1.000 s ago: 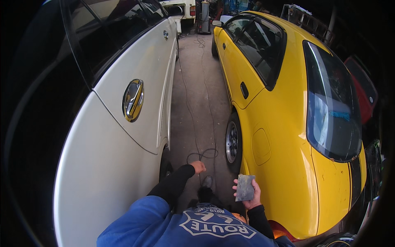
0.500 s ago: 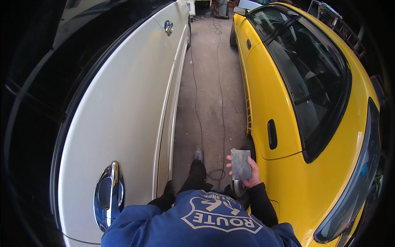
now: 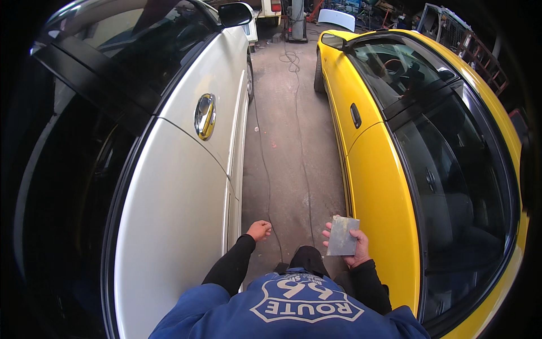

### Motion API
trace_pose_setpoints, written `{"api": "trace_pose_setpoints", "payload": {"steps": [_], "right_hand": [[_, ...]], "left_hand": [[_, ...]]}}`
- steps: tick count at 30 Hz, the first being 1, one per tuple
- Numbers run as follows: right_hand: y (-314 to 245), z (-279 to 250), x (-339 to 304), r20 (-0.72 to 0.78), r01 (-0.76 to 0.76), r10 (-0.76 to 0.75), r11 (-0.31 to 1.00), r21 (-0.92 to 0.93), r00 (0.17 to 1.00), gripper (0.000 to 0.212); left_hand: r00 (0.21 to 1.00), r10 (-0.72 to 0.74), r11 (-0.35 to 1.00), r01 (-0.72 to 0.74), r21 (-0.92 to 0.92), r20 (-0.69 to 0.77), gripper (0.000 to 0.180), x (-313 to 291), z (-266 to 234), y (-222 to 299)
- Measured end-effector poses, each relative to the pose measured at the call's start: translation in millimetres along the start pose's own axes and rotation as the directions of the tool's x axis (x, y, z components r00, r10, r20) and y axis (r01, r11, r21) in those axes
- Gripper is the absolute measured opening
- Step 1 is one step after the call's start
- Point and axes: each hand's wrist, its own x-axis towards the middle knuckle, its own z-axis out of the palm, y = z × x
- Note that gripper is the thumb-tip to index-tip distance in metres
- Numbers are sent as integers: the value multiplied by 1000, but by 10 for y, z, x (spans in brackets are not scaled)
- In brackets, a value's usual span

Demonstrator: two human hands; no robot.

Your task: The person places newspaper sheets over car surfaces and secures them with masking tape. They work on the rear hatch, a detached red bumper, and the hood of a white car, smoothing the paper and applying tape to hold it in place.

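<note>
My right hand (image 3: 359,252) grips a flat grey rectangular plate (image 3: 342,236) with worn, yellowish smudges near its top. The thumb lies over one edge and the fingertips show past the opposite edge. It is held in front of me, close to the yellow car's side (image 3: 384,209). My left hand (image 3: 259,230) hangs beside the white car (image 3: 169,226), fingers curled into a loose fist, and nothing shows in it. It appears apart from the car body.
I stand in a narrow concrete aisle (image 3: 282,152) between the two cars. Dark cables (image 3: 303,164) run along the floor. A chrome door handle (image 3: 205,116) and a side mirror (image 3: 235,14) are on the white car. A machine (image 3: 296,25) stands at the far end.
I have moved forward along the aisle, and both cars have shifted back past me. My left hand has come into view. The grey plate stays in my right hand.
</note>
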Motion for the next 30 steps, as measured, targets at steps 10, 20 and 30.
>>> {"api": "trace_pose_setpoints", "payload": {"steps": [10,20,30], "right_hand": [[-1326,-532,3351,-177,-90,85,996,-21,980,41],[-2987,203,6242,-74,-17,-8,944,-329,997,29],[-4258,905,9514,-1,-42,44,931,-362,999,28]], "left_hand": [[982,-15,988,44,148,-188,20,2452,-1008,1857],[848,-481,876,473,-91,-224,18,2839,-1471,1685],[960,-202,599,-33,800,191,19,5597,-2151,3261]]}}
